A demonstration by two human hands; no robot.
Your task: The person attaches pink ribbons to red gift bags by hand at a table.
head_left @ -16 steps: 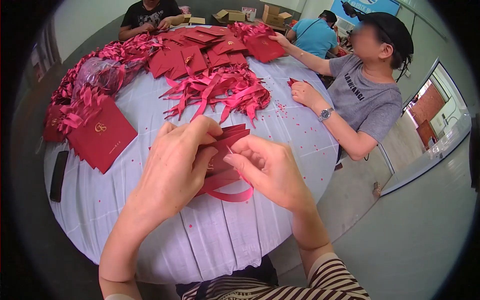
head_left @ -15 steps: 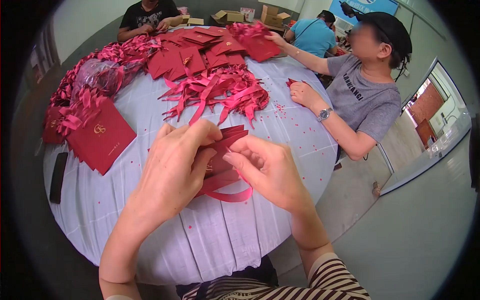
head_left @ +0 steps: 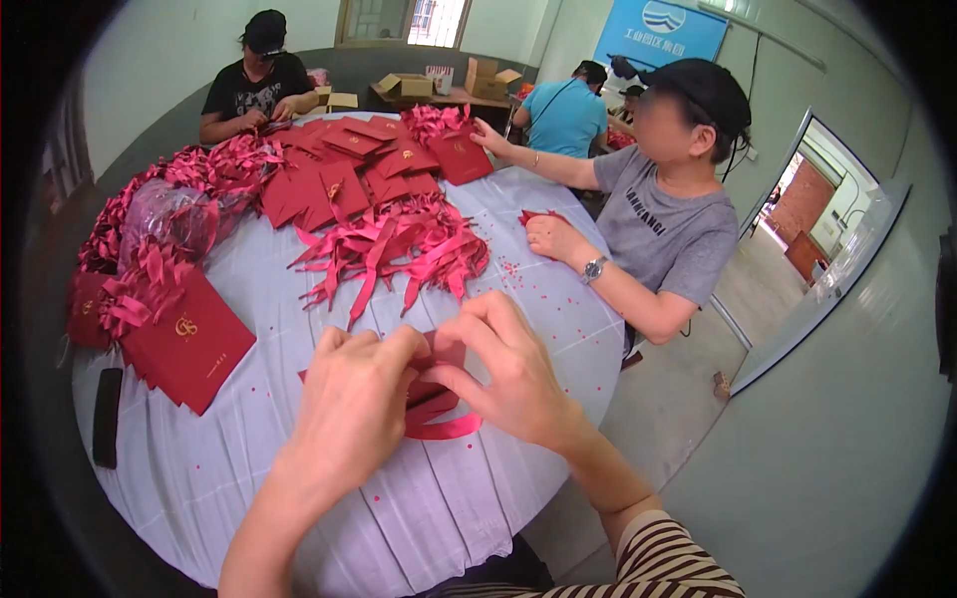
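Observation:
My left hand (head_left: pixel 349 404) is closed on the left side of a small dark red paper gift bag (head_left: pixel 429 407), held just over the table's near half. My right hand (head_left: pixel 513 374) pinches the same bag near its upper part, thumb and forefinger meeting close to the left fingertips. A pink-red ribbon handle (head_left: pixel 449 430) hangs in a loop on my side of the bag. The fingers hide much of the bag, and whether a ribbon end lies in the pinch does not show. Beyond my hands lies a heap of loose pink-red ribbons (head_left: pixel 394 249).
A white-clothed round table (head_left: pixel 249 508) carries a pile of red bags (head_left: pixel 329 184), ribboned bags (head_left: pixel 194 339), a clear plastic bag (head_left: pixel 155 219) and a black phone-like object (head_left: pixel 108 417). A co-worker in grey (head_left: pixel 663 219) handles bags at right; another in black (head_left: pixel 261 95) sits far left.
The view has tilted up and turned right, so the table appears lower and further left. My right fingers have shifted over the bag towards my left fingertips. Both hands stay on it.

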